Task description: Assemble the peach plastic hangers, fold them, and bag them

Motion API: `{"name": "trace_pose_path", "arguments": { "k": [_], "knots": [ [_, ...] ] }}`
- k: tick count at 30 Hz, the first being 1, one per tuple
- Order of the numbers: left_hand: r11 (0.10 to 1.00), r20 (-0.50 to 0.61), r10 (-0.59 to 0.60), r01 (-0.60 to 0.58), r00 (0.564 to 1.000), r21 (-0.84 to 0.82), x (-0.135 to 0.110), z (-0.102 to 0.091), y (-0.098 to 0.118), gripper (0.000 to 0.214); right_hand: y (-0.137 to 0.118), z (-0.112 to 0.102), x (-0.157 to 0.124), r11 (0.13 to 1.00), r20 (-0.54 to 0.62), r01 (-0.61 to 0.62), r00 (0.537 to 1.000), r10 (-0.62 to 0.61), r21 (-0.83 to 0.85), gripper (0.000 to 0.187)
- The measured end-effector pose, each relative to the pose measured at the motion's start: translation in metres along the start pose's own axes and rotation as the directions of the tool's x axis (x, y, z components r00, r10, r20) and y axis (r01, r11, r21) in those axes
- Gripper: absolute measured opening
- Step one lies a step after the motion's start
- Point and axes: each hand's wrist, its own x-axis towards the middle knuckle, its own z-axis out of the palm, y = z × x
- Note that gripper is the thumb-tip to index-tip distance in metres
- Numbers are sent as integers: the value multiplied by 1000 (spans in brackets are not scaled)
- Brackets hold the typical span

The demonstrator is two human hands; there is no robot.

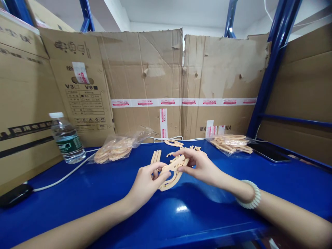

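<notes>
Above the blue tabletop, both hands hold a beige plastic folding hanger [173, 166] between them. My left hand [153, 176] pinches its left end with thumb and fingers. Farther right, my right hand [195, 164] grips the other end, its fingertips closed around it. Curved beige pieces [169, 185] show just below the fingers; whether they are held or lie on the table I cannot tell. Several straight beige strips [155, 157] lie beyond my left hand. Small beige hooks [195, 148] and a looped beige piece [174, 143] lie behind my right hand, partly hidden by it.
A clear bag of beige pieces [114, 148] lies at the left, another bag [230, 143] at the right beside a dark phone [269, 152]. A water bottle [66, 138], a black device [16, 195] and a white cable [62, 175] are at left. Cardboard [145, 79] walls the back.
</notes>
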Motion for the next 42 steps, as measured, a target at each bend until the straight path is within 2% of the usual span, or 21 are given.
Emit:
{"name": "trace_pose_path", "arguments": {
  "k": [5,8,12,18,24,27,29,32,34,36,38,42],
  "knots": [
    [979,31,-60,65,998,-195,1,1,-1,32,-2,-8,6,954,36,-161,987,157,252,40],
    [966,-17,-77,71,997,-250,4,1,-2,32,-2,-13,8,923,72,-247,969,236,295,32],
    [943,-71,-105,77,992,-324,7,-1,-4,34,2,-18,9,884,86,-348,937,339,312,32],
    [949,-53,-91,70,994,-306,9,-2,-1,32,7,-21,11,893,16,-334,938,345,303,30],
    [954,-75,-125,99,989,-285,8,-2,-4,33,9,-29,13,850,11,-341,930,367,402,31],
    [967,-68,-89,70,994,-244,6,-3,-5,37,15,-30,14,826,43,-315,941,335,468,31],
    [970,-22,-34,28,999,-241,5,-3,-3,38,18,-28,13,802,73,-320,941,330,503,31],
    [954,180,1,53,984,-296,3,-2,2,39,21,-19,12,788,85,-321,941,327,525,35],
    [917,361,-25,165,932,-362,3,-2,3,46,21,-11,10,793,78,-302,948,308,529,35],
    [868,486,-64,289,872,-404,4,-1,3,54,21,-4,9,807,72,-272,958,276,524,35],
    [840,511,-100,348,854,-417,5,0,1,53,21,2,8,830,73,-240,969,236,503,35],
    [834,465,-137,355,875,-422,6,2,-2,35,18,6,4,892,114,-174,984,139,418,32]
  ]
}}
